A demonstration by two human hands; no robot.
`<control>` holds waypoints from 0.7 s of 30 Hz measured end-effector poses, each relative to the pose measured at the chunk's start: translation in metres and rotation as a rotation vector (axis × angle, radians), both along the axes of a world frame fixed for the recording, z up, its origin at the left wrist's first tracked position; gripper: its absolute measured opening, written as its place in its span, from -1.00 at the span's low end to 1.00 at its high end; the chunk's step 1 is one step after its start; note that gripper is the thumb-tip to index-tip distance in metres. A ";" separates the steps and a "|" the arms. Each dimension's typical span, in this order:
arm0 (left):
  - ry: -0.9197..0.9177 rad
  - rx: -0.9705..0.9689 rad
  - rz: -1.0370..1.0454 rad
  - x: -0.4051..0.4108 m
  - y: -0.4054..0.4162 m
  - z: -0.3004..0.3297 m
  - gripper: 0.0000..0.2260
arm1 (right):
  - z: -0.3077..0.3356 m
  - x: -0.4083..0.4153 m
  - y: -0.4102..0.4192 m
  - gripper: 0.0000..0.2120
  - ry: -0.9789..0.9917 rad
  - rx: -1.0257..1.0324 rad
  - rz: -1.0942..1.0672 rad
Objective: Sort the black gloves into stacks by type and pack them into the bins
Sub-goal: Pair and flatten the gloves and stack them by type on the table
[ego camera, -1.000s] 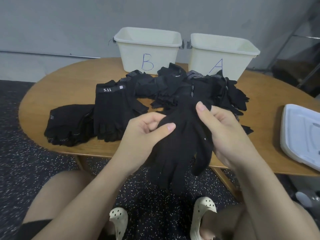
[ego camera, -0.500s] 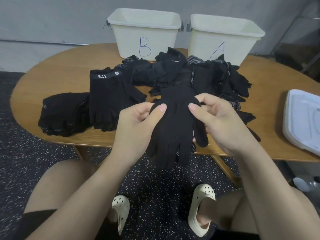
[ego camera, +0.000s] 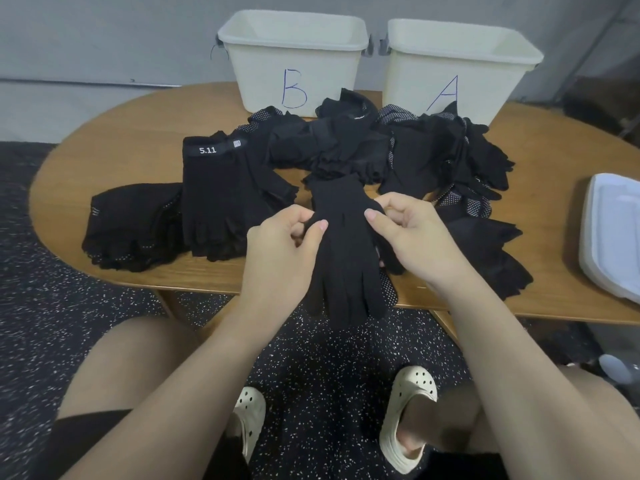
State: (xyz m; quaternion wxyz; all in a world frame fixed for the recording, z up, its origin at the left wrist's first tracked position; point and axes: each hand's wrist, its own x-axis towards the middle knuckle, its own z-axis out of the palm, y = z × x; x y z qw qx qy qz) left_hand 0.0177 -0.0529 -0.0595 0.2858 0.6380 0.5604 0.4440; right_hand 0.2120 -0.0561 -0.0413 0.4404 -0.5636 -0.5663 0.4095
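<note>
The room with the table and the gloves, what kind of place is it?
Probably a plain workroom set up for sorting: a wooden table against a bare grey wall, bins marked B and A, speckled dark flooring.

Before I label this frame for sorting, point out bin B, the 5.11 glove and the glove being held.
bin B [ego camera: 263, 81]: head view, front wall left of the letter.
5.11 glove [ego camera: 221, 188]: head view, back of the glove.
held glove [ego camera: 346, 237]: head view, palm area between the hands.

Bare forearms, no sleeves; black shorts; cream perforated clogs on both feet.
</note>
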 end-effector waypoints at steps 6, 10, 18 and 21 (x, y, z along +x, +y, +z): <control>0.073 0.003 0.034 0.003 0.006 -0.001 -0.90 | -0.008 0.002 0.007 -0.87 -0.059 0.046 -0.039; 0.143 0.016 0.050 0.003 0.009 -0.002 -0.91 | -0.015 0.004 0.013 -0.85 -0.127 0.064 -0.042; 0.226 0.019 0.088 0.001 0.012 -0.006 -0.91 | -0.029 0.004 0.021 -0.89 -0.397 0.176 -0.148; 0.259 0.020 0.095 0.002 0.012 -0.006 -0.91 | -0.031 0.002 0.020 -0.87 -0.531 0.216 -0.205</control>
